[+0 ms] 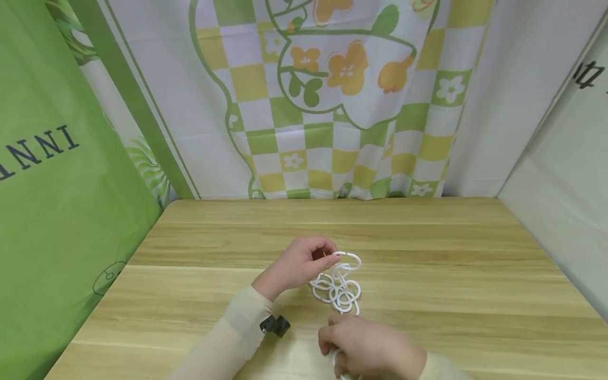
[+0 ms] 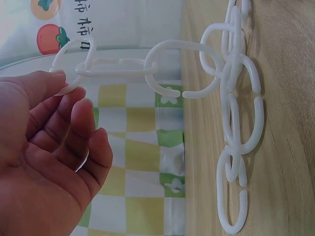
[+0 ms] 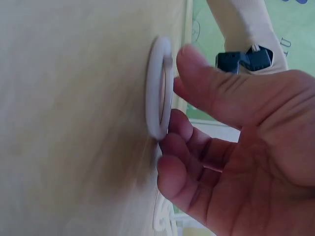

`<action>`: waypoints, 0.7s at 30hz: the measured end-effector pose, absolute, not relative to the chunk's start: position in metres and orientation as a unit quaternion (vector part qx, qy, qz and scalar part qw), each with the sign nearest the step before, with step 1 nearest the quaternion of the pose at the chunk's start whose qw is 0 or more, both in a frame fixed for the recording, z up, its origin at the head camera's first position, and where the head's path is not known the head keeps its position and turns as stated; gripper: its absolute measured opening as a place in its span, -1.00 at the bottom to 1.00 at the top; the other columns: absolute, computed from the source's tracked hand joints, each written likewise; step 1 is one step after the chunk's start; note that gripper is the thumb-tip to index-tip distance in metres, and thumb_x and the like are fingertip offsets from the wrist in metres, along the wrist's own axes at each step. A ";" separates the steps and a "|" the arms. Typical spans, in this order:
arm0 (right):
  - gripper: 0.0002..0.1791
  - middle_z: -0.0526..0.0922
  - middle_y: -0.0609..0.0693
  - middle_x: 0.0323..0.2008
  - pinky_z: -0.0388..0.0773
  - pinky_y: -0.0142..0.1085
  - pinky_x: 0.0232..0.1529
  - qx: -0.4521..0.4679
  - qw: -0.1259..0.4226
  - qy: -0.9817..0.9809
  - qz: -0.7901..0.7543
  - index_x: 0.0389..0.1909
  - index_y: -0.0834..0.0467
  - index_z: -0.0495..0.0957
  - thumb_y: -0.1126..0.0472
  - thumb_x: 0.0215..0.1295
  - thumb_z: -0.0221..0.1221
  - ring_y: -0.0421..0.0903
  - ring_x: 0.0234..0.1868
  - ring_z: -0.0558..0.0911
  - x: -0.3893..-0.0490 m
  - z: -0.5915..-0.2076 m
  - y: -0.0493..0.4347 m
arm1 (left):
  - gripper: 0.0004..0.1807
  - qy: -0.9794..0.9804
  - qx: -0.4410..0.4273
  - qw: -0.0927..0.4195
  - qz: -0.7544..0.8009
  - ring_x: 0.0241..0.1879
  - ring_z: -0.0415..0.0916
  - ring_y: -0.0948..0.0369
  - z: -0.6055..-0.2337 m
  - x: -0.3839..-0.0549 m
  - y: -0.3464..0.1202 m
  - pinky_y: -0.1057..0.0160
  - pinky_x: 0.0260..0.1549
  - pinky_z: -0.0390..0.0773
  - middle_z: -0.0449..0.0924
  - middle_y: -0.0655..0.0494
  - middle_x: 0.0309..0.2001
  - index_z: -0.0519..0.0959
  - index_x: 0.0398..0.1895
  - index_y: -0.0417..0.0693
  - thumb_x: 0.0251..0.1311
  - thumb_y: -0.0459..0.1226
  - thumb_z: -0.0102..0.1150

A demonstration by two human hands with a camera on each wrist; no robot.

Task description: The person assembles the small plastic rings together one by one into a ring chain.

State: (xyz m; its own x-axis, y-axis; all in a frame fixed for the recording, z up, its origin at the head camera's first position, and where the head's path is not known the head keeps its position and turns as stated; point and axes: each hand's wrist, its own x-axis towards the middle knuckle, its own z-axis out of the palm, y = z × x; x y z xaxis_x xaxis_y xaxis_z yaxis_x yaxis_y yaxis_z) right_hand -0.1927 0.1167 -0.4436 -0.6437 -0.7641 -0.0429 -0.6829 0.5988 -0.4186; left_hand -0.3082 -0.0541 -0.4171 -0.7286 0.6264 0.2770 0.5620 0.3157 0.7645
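Observation:
My left hand (image 1: 301,262) pinches the end link of a white plastic link chain (image 2: 113,73) between thumb and fingertips. From that hand, a few links stretch out to the rest of the chain, which lies heaped on the wooden table (image 1: 427,253). Nearer to me, my right hand (image 1: 368,345) is low at the table, its thumb and fingers spread in a loose curve. A white plastic link (image 3: 153,93) shows edge-on beside its fingertips in the right wrist view. That link and the tabletop look blurred there, while the hand is sharper.
A black device (image 1: 275,325) sits at my left wrist. A checkered, flower-print curtain (image 1: 318,134) hangs behind the table's far edge. Green fabric (image 1: 62,221) borders the left side, and a pale panel (image 1: 570,174) borders the right.

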 end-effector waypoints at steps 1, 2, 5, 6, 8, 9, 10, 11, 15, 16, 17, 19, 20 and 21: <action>-0.71 0.34 -0.30 -0.43 0.36 -0.50 -0.39 -0.405 0.115 0.887 -0.188 -0.42 -0.12 0.53 0.27 -0.08 0.40 -0.37 -0.45 0.35 -0.193 -0.443 0.118 | -0.90 0.811 0.366 0.036 0.455 -0.53 0.40 0.32 -0.417 -0.308 -0.054 0.35 -0.54 0.44 0.50 0.27 -0.51 0.64 -0.27 -0.01 0.34 -0.20 0.20; -0.72 0.33 -0.31 -0.45 0.35 -0.50 -0.41 -0.404 0.120 0.888 -0.186 -0.44 -0.12 0.52 0.28 -0.08 0.39 -0.36 -0.46 0.34 -0.193 -0.443 0.118 | -0.90 0.812 0.366 0.036 0.454 -0.53 0.40 0.32 -0.417 -0.308 -0.054 0.35 -0.54 0.44 0.50 0.27 -0.51 0.64 -0.27 -0.01 0.34 -0.20 0.20; -0.69 0.31 -0.32 -0.49 0.33 -0.50 -0.46 -0.399 0.136 0.890 -0.176 -0.54 -0.12 0.48 0.32 -0.11 0.40 -0.37 -0.50 0.33 -0.192 -0.442 0.119 | -0.91 0.813 0.367 0.036 0.451 -0.52 0.40 0.31 -0.417 -0.308 -0.054 0.35 -0.54 0.44 0.50 0.27 -0.51 0.64 -0.28 0.00 0.34 -0.20 0.21; -0.67 0.31 -0.33 -0.50 0.33 -0.51 -0.47 -0.400 0.133 0.891 -0.168 -0.58 -0.13 0.47 0.32 -0.13 0.41 -0.37 -0.51 0.33 -0.191 -0.443 0.120 | -0.91 0.813 0.368 0.035 0.450 -0.52 0.40 0.31 -0.417 -0.308 -0.053 0.35 -0.53 0.44 0.50 0.27 -0.50 0.64 -0.28 0.00 0.34 -0.21 0.21; -0.63 0.30 -0.34 -0.53 0.31 -0.50 -0.48 -0.402 0.124 0.895 -0.147 -0.63 -0.15 0.44 0.30 -0.16 0.44 -0.37 -0.52 0.32 -0.190 -0.444 0.120 | -0.91 0.812 0.369 0.036 0.451 -0.52 0.40 0.30 -0.417 -0.308 -0.053 0.35 -0.53 0.43 0.50 0.26 -0.50 0.64 -0.28 0.00 0.34 -0.21 0.21; -0.63 0.29 -0.34 -0.54 0.31 -0.50 -0.48 -0.402 0.118 0.898 -0.137 -0.65 -0.16 0.43 0.28 -0.15 0.45 -0.37 -0.52 0.31 -0.190 -0.444 0.120 | -0.91 0.811 0.369 0.037 0.452 -0.52 0.40 0.30 -0.416 -0.308 -0.053 0.35 -0.53 0.43 0.50 0.26 -0.50 0.64 -0.28 -0.01 0.34 -0.21 0.21; -0.62 0.29 -0.34 -0.54 0.31 -0.50 -0.47 -0.401 0.111 0.900 -0.130 -0.65 -0.16 0.42 0.26 -0.13 0.45 -0.36 -0.51 0.31 -0.190 -0.444 0.120 | -0.91 0.810 0.370 0.038 0.453 -0.52 0.40 0.30 -0.417 -0.308 -0.053 0.35 -0.53 0.43 0.50 0.26 -0.50 0.64 -0.28 -0.01 0.34 -0.21 0.21; -0.63 0.28 -0.34 -0.55 0.32 -0.49 -0.45 -0.403 0.104 0.901 -0.124 -0.65 -0.16 0.41 0.24 -0.11 0.45 -0.36 -0.50 0.31 -0.192 -0.444 0.120 | -0.92 0.809 0.369 0.039 0.456 -0.52 0.40 0.30 -0.417 -0.307 -0.053 0.35 -0.53 0.43 0.50 0.26 -0.50 0.64 -0.28 -0.01 0.34 -0.22 0.21; -0.65 0.30 -0.34 -0.58 0.33 -0.45 -0.44 -0.395 0.090 0.901 -0.157 -0.61 -0.12 0.39 0.24 -0.02 0.41 -0.35 -0.50 0.32 -0.202 -0.437 0.127 | -0.92 0.805 0.368 0.040 0.464 -0.52 0.41 0.28 -0.416 -0.307 -0.053 0.35 -0.54 0.44 0.51 0.25 -0.50 0.64 -0.28 -0.02 0.33 -0.22 0.22; -0.66 0.31 -0.34 -0.57 0.35 -0.44 -0.43 -0.396 0.082 0.898 -0.175 -0.59 -0.10 0.40 0.25 0.00 0.40 -0.36 -0.50 0.33 -0.206 -0.434 0.130 | -0.92 0.805 0.368 0.039 0.465 -0.52 0.42 0.28 -0.417 -0.307 -0.053 0.35 -0.53 0.45 0.51 0.26 -0.50 0.65 -0.28 -0.02 0.33 -0.22 0.22; -0.68 0.33 -0.34 -0.56 0.37 -0.43 -0.42 -0.398 0.069 0.894 -0.196 -0.57 -0.08 0.41 0.29 0.01 0.39 -0.36 -0.49 0.35 -0.210 -0.430 0.134 | -0.92 0.804 0.368 0.039 0.466 -0.51 0.43 0.28 -0.417 -0.307 -0.053 0.34 -0.53 0.46 0.52 0.26 -0.50 0.65 -0.28 -0.02 0.32 -0.22 0.23; -0.72 0.38 -0.33 -0.53 0.41 -0.41 -0.41 -0.390 0.047 0.887 -0.244 -0.52 -0.05 0.44 0.32 0.08 0.36 -0.36 -0.47 0.38 -0.216 -0.420 0.143 | -0.92 0.802 0.371 0.038 0.466 -0.50 0.44 0.28 -0.418 -0.308 -0.052 0.34 -0.52 0.48 0.53 0.27 -0.49 0.65 -0.28 -0.02 0.32 -0.22 0.24; -0.74 0.41 -0.32 -0.51 0.43 -0.40 -0.39 -0.387 0.032 0.882 -0.266 -0.48 -0.03 0.47 0.34 0.11 0.35 -0.36 -0.46 0.40 -0.219 -0.416 0.148 | -0.92 0.801 0.373 0.037 0.466 -0.50 0.45 0.29 -0.419 -0.308 -0.052 0.34 -0.51 0.48 0.54 0.28 -0.49 0.66 -0.28 -0.02 0.31 -0.22 0.24; -0.78 0.44 -0.32 -0.49 0.46 -0.39 -0.37 -0.380 0.019 0.880 -0.285 -0.44 -0.01 0.50 0.34 0.14 0.34 -0.36 -0.43 0.43 -0.222 -0.411 0.153 | -0.92 0.800 0.375 0.036 0.466 -0.50 0.45 0.30 -0.419 -0.308 -0.052 0.34 -0.51 0.48 0.54 0.28 -0.48 0.66 -0.28 -0.02 0.31 -0.23 0.25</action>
